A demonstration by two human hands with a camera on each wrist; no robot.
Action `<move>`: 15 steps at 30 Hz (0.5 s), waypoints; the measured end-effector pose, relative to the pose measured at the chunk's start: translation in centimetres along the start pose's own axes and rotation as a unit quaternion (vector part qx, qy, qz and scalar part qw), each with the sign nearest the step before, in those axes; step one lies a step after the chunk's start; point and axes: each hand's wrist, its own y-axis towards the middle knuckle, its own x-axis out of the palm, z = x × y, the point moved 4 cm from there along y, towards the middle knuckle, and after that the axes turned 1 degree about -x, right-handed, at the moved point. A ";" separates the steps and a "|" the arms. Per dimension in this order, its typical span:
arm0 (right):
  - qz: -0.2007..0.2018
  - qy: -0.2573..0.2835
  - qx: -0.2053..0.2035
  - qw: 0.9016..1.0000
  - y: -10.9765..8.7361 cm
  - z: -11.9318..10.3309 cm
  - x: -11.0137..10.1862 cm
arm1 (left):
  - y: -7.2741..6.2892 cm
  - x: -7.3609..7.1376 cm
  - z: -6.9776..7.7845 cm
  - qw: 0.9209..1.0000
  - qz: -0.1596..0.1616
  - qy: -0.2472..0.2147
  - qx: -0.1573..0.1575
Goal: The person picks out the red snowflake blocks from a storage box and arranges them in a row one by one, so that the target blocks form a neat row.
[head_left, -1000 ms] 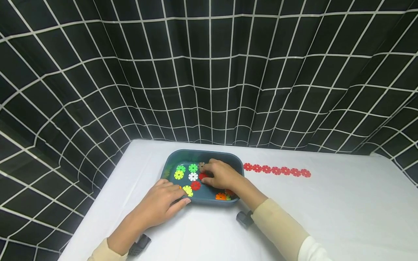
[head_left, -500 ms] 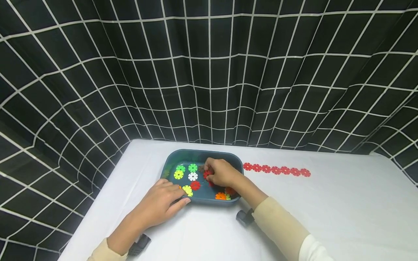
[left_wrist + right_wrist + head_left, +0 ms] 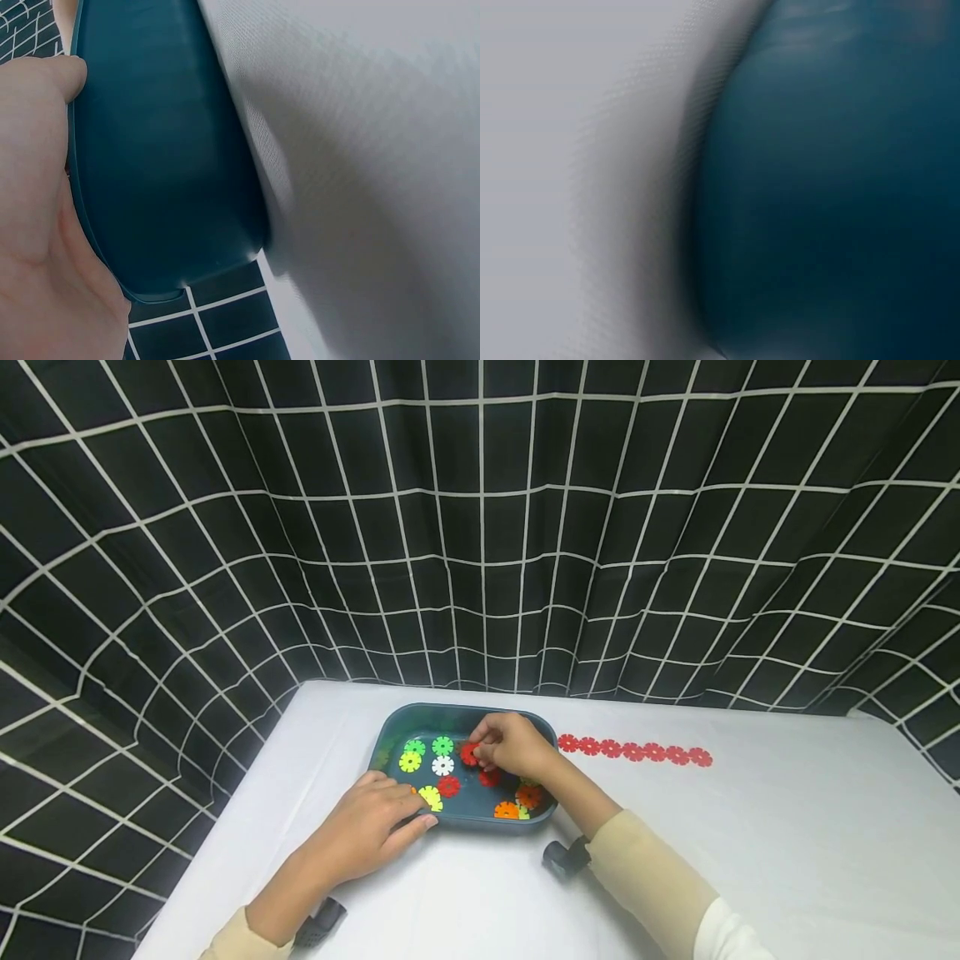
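A dark teal tray [image 3: 468,817] holds flower-shaped notched plastic discs in several colours. My right hand [image 3: 516,747] is over its right half, pinching a red flower disc [image 3: 470,754] between thumb and fingertips. Below that hand another red flower disc [image 3: 489,777] lies in the tray. My left hand [image 3: 375,825] grips the tray's near left corner, its fingers reaching over the rim and its thumb at the near edge. In the left wrist view, the left hand [image 3: 45,187] lies against the tray's outer wall [image 3: 165,150]. The right wrist view shows only the tray's blurred outer wall [image 3: 825,165] and cloth.
Right of the tray, a straight row of red flower discs [image 3: 633,752] lies on the white cloth [image 3: 787,843]. Inside the tray are green [image 3: 442,746], white [image 3: 443,766], yellow [image 3: 410,762] and orange discs [image 3: 506,810]. A black gridded curtain [image 3: 480,527] hangs behind.
My right hand has picked up a red flower disc from among the others and raised it slightly, uncovering discs beneath. My left hand has stayed in place.
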 end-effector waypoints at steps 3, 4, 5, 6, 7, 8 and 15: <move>0.000 0.020 0.007 1.000 -0.1 -0.1 0.0 | 0.0 0.0 0.0 1.000 -0.001 0.000 -0.002; 0.000 0.027 0.008 1.000 -0.1 -0.2 0.0 | 0.0 0.0 0.0 1.000 -0.003 -0.001 -0.003; 0.000 0.035 0.011 0.999 -0.1 -0.2 0.0 | 0.0 0.0 0.0 1.000 -0.004 -0.002 -0.004; -0.001 0.042 0.012 0.999 -0.1 -0.3 0.0 | 0.0 0.1 0.0 1.000 -0.005 -0.002 -0.005; -0.001 0.049 0.013 0.999 -0.1 -0.3 0.0 | 0.0 0.1 0.0 1.000 -0.005 -0.003 -0.005; -0.002 0.056 0.014 0.998 -0.1 -0.3 0.0 | 0.0 0.0 0.0 1.000 -0.006 -0.003 -0.006; -0.002 0.081 0.017 0.997 -0.2 -0.4 0.1 | 0.0 0.0 0.0 1.000 -0.001 -0.004 -0.003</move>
